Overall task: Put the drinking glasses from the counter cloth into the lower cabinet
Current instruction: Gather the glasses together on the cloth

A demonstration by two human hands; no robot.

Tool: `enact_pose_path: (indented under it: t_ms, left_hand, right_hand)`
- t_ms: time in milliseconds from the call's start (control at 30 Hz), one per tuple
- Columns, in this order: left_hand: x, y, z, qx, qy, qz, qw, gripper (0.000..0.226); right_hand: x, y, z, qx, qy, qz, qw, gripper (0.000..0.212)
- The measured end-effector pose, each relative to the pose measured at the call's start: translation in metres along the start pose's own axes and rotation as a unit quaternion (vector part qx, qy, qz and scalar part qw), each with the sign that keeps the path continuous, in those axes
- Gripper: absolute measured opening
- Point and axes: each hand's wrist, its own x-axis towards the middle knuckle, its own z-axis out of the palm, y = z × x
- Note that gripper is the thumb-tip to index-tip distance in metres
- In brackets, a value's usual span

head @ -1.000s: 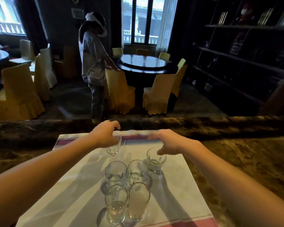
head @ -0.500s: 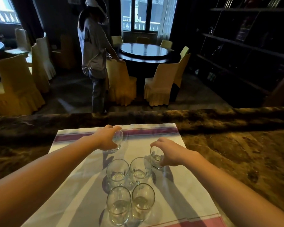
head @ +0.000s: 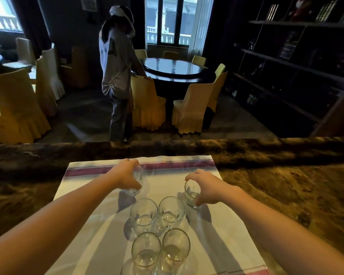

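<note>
A white cloth (head: 87, 221) with maroon stripes lies on the dark marble counter (head: 286, 195). Several clear drinking glasses stand on it. My left hand (head: 125, 175) grips one glass (head: 137, 181) near the cloth's far edge, lifted a little above its shadow. My right hand (head: 205, 187) holds another glass (head: 191, 195) by its rim and side at the right. Four more glasses (head: 157, 231) stand upright in a tight square cluster nearer to me. The lower cabinet is not in view.
The counter has a raised back ledge (head: 187, 147). Beyond it a person (head: 117, 72) stands by a round dining table (head: 173, 68) with yellow-covered chairs (head: 147, 104). Dark shelving (head: 296, 66) fills the right wall.
My right hand went from above its glass to closing around it. My left hand raised its glass slightly off the cloth. The view shifted as my head moved.
</note>
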Motion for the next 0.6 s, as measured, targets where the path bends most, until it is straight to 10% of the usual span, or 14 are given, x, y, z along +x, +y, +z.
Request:
enact_pose_path:
  t_ms: [600]
  left_hand:
    - [-0.040,0.006,-0.014,-0.008,0.045,-0.004,0.999,0.072]
  right_hand:
    - [0.051,-0.077,-0.036,0.053,0.029,-0.053,0.997,0.075]
